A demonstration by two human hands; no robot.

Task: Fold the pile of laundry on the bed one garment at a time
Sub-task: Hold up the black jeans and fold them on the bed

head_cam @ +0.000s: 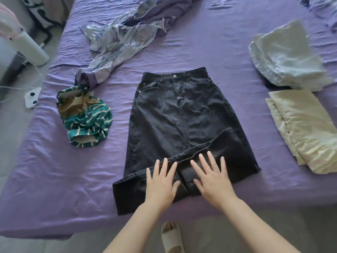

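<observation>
**Smoothing the skirt before its first fold**

On the left of the purple bed (54, 179), lay unfolded: a crumpled teal striped garment (85, 123) and, farther back, a lilac heap (124, 37). At centre, lay flat: the black denim skirt (175, 114), waistband away, hem nearest and skewed, one hem flap turned up. Left hand (161, 185) spread wide, flat on the hem, holding nothing. Right hand (212, 177) likewise splayed, pressing the flap beside it. Judged as the flattening step, with folding not yet begun. Next, probably: straighten the flap, then fold. On the right, already folded: a white piece (286, 57) and a cream piece (304, 130).
</observation>
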